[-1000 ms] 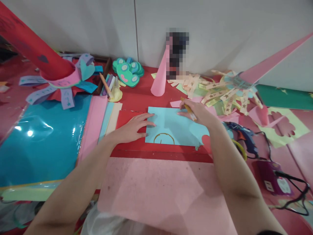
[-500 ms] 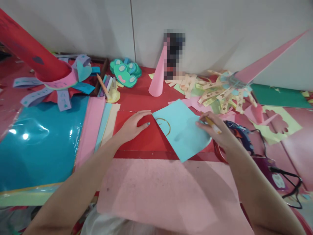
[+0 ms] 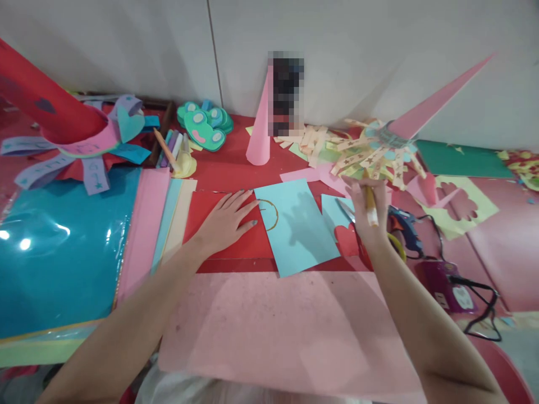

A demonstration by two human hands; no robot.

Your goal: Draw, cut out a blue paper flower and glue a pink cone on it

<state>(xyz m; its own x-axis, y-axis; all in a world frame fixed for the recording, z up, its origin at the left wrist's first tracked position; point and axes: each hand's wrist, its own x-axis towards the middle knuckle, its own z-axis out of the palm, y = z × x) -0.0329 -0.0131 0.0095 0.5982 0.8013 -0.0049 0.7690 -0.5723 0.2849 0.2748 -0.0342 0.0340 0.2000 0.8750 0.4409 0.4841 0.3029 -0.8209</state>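
My left hand (image 3: pixel 227 224) rests with fingers spread on a red sheet (image 3: pixel 248 244), its fingertips at the left edge of a light blue sheet of paper (image 3: pixel 301 241). A brown curved line, like part of a circle, is drawn by that edge. To the right, my right hand (image 3: pixel 373 205) is closed round a brownish-gold marker (image 3: pixel 370 207) and held above the table, off the blue sheet. Near this hand lie a red paper heart (image 3: pixel 347 240), a smaller light blue piece (image 3: pixel 330 206) and scissors (image 3: pixel 345 212), partly hidden by the hand.
A pink paper cone (image 3: pixel 259 140) stands behind, beside a blurred-out upright object. Green frog cutouts (image 3: pixel 206 128), several markers (image 3: pixel 170 150) and a red paper hat (image 3: pixel 67 112) are at left. At right lie a glue gun (image 3: pixel 406 230), a purple box (image 3: pixel 446 289) with cord, and paper strips.
My right hand has lifted off the blue sheet with the marker, uncovering the heart and scissors. The sheet has turned and sits straighter. My left hand's fingers have spread. The view has shifted slightly right.
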